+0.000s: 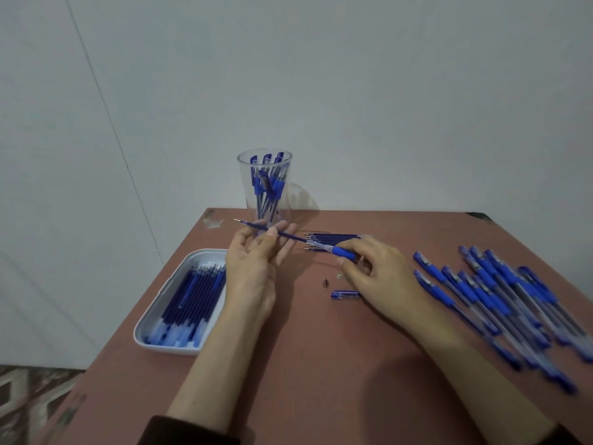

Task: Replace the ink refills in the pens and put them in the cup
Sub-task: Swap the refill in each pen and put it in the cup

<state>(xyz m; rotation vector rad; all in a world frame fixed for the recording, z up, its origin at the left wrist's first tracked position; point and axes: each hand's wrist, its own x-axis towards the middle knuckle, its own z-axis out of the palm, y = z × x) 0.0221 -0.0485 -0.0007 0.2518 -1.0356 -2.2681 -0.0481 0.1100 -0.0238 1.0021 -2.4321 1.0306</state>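
My left hand (256, 261) pinches a thin blue refill (253, 224) between thumb and fingers; the refill runs right into a clear pen barrel with a blue grip (341, 251), which my right hand (375, 271) holds. Behind them stands a clear cup (265, 175) with several blue pens in it. A white tray (154, 316) at the left holds several blue refills. Loose refills (333, 239) lie on the table just behind my right hand. A small metal pen tip (325, 282) and a blue cap (345, 295) lie between my hands.
A pile of several blue pens (500, 297) covers the right side of the reddish-brown table (321, 364). The table stands against a pale wall, with its left edge near the tray and patterned floor (29, 399) below.
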